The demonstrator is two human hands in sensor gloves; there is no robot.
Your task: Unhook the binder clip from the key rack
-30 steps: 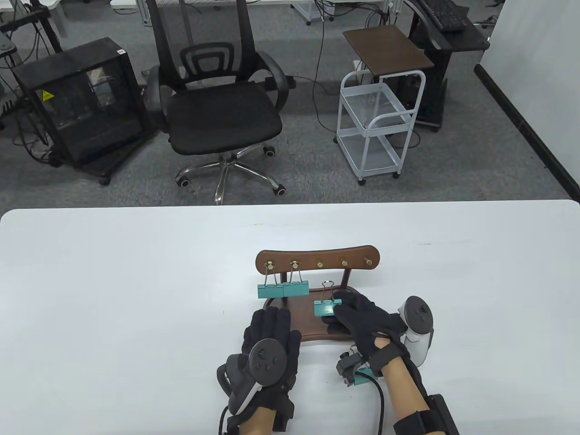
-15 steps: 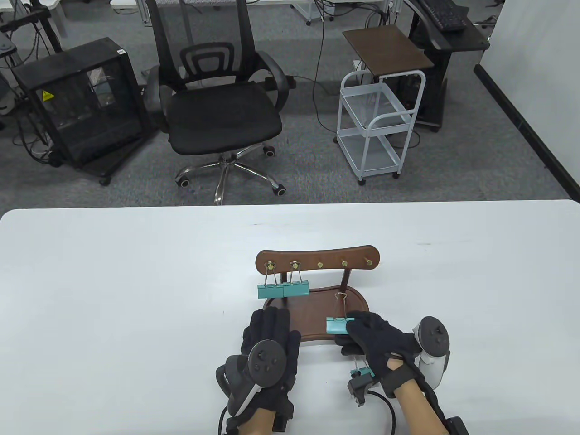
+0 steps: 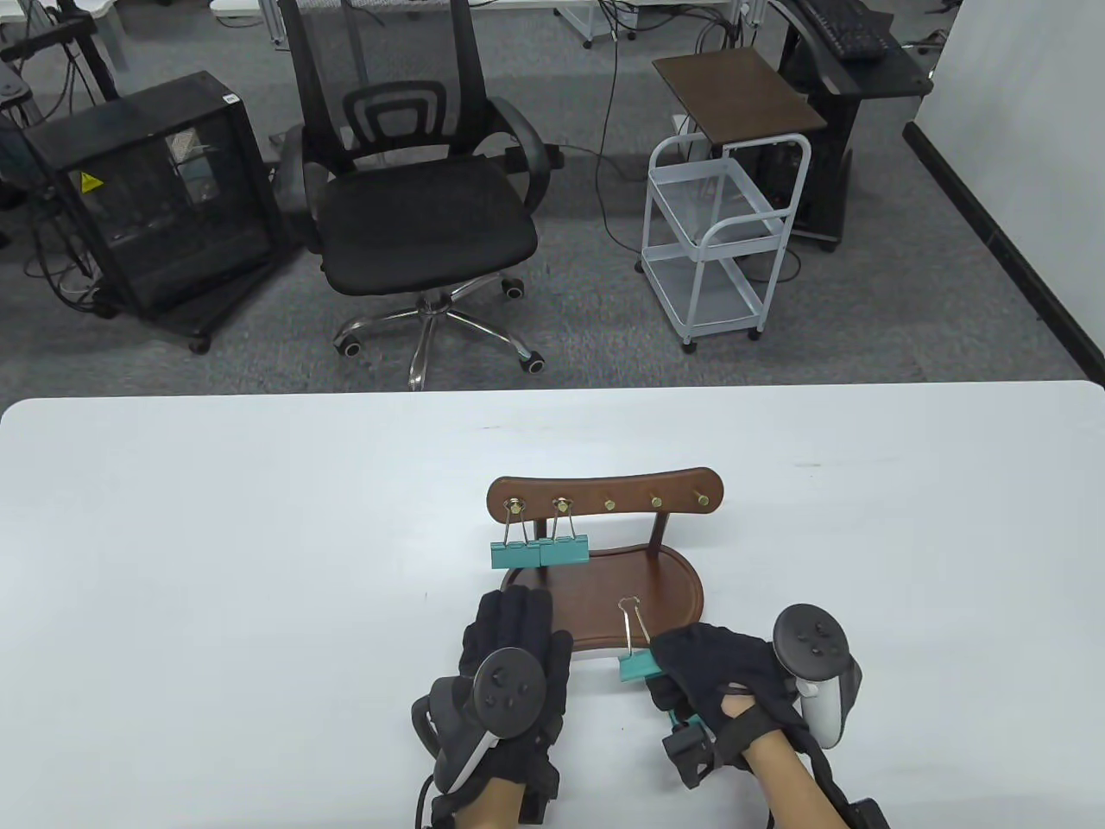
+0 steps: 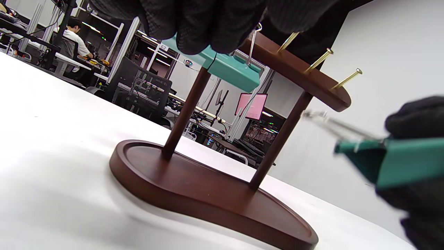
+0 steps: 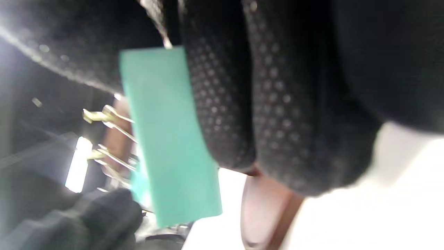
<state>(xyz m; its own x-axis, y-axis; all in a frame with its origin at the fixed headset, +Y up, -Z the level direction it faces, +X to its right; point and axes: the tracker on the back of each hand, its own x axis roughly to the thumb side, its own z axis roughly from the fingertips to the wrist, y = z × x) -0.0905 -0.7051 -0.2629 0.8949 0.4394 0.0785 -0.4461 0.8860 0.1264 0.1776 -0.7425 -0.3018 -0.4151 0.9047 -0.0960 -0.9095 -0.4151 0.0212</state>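
The right hand (image 3: 721, 669), gripping the freed binder clip (image 3: 637, 665), has drawn it from over the key rack (image 3: 604, 492) base toward the worktop (image 3: 259, 561), so unhooking looks done, while the left hand (image 3: 509, 656) rests flat, holding nothing.

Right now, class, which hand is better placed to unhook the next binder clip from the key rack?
Left. The left hand rests empty directly below the two hanging clips on the key rack; the right hand already holds a removed clip.
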